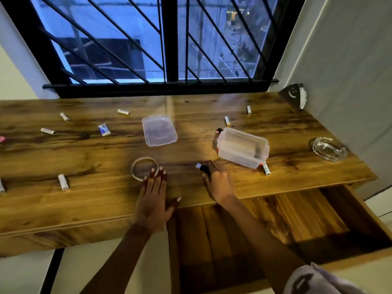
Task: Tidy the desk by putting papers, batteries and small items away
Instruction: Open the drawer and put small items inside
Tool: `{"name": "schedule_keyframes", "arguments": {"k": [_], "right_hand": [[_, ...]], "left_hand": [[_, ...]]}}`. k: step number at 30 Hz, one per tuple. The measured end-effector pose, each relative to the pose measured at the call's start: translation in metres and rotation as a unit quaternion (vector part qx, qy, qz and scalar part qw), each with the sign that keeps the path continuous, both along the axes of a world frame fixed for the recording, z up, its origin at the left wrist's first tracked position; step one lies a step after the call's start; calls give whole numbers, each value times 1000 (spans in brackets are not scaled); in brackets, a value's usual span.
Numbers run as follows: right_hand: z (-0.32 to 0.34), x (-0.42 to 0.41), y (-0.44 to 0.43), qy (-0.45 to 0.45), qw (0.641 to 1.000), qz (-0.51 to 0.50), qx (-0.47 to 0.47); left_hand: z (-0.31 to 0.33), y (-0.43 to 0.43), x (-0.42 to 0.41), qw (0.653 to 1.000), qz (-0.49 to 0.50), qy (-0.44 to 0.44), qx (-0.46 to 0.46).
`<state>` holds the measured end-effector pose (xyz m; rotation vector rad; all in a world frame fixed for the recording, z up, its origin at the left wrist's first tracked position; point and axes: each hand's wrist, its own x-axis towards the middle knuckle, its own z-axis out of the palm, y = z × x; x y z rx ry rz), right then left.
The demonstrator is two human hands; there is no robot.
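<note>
My right hand (219,183) pinches a small black item with a silver end (202,167) just above the wooden desk (84,200). Flat on the desk lies my left hand (153,200), its fingertips touching a clear tape ring (144,168). An open clear plastic box (242,147) stands just beyond my right hand, its lid (159,130) lying apart to the left. Several white batteries are scattered about: one (63,181) at the front left, one (265,168) by the box, others (227,121) near the window. A small white and blue pack (104,129) lies left of the lid.
An open wooden drawer (275,225) sticks out under the desk's right half. A glass ashtray (328,149) sits at the right edge. A dark triangular object (293,96) leans in the back right corner. A barred window (169,39) runs behind the desk.
</note>
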<state>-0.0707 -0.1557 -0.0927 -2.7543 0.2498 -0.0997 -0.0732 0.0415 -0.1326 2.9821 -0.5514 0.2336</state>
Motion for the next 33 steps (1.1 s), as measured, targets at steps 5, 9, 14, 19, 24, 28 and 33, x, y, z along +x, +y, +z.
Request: {"name": "schedule_keyframes", "arguments": {"k": [5, 9, 14, 19, 24, 28, 33], "right_hand": [[-10, 6, -4, -21, 999, -26, -27], [-3, 6, -1, -38, 998, -51, 16], [4, -22, 9, -48, 982, -111, 144], [-6, -88, 33, -65, 938, -230, 252], [-41, -125, 46, 60, 936, -246, 244], [-61, -125, 55, 114, 944, -241, 197], [-69, -115, 64, 151, 949, -237, 143]], "left_hand": [[-5, 3, 4, 999, 21, 22, -15], [-7, 3, 4, 999, 20, 26, -13], [-2, 2, 1, 999, 28, 17, -13], [-2, 3, -1, 1000, 16, 16, 3], [-4, 9, -4, 999, -37, 27, 1], [-6, 15, -5, 994, -101, 29, 7], [-4, 17, -4, 993, -115, 35, -9]]}}
